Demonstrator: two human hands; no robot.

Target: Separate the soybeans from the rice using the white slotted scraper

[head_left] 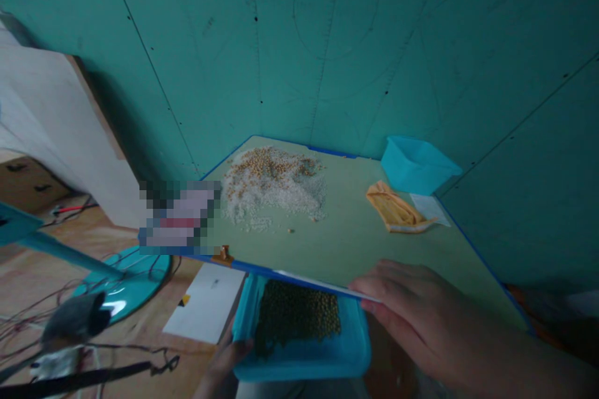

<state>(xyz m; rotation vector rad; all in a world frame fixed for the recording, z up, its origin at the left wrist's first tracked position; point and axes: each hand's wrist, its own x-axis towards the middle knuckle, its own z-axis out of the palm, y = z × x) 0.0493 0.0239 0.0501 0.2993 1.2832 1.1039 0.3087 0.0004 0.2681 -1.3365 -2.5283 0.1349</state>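
My left hand [223, 358] grips the near left corner of a blue plastic tub [337, 358] held below the table's front edge; the tub holds a layer of small green beans [297, 315]. My right hand [412, 308] lies flat on the pale green tabletop [355, 230] at its front edge, fingers together and stretched out, pointing left over the tub. Farther back on the table sits a spread heap of white grains mixed with yellow beans [274, 187].
A second blue tub [416, 165] stands at the table's back right corner, with an orange bag [397, 209] and white paper [430, 207] beside it. Teal walls close the back and right. A fan base [126, 280], cables and a white sheet [206, 302] lie on the floor to the left.
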